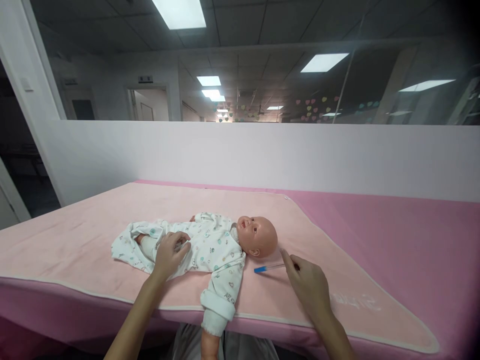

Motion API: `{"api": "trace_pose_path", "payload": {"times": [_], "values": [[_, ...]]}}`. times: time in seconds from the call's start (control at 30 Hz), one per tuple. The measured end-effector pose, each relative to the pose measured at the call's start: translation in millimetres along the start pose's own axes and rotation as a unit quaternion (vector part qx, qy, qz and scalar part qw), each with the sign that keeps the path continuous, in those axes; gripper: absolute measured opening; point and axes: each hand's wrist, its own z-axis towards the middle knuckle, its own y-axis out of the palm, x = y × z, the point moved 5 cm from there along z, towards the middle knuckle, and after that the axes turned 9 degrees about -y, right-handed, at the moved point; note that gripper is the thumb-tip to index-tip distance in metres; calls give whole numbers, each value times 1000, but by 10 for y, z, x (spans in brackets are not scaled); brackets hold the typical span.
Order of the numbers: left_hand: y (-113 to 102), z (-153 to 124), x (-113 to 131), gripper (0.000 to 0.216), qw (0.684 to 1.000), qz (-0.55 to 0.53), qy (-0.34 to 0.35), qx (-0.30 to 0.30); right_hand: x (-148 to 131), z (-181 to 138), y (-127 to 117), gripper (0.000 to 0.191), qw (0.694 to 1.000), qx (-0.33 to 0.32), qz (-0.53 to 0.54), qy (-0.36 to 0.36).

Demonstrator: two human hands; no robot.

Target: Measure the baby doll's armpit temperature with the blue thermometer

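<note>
A baby doll (258, 236) lies on its back, its head toward the right and its legs toward the left. Its white printed clothing (213, 245) is open around one leg, and one arm hangs over the near edge of the table. My left hand (171, 254) rests on the clothing at the doll's hip, fingers loosely curved and thumb apart. Beside the doll's head, my right hand (308, 282) is closed around a slim clear pen-like stick (261, 269) with a blue end. That blue end points left, toward the doll's shoulder; the fingers hide the other end.
A peach blanket (93, 215) with a white edge lies under the doll, over a pink cover (420, 250). Behind the table stands a low white wall (262, 155) with glass above it. My lap (247, 345) is just below the near edge.
</note>
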Motion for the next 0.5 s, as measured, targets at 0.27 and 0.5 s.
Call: {"api": "trace_pose_path", "payload": {"times": [0.27,0.5], "values": [[2,-12,-3,16,1000,-9,-7,-6,-39,130,100,58,930,-66,349,90],[1,1,1,16,1000,-9,-9,-9,-271,149,231,52,840,-202,489,122]]}}
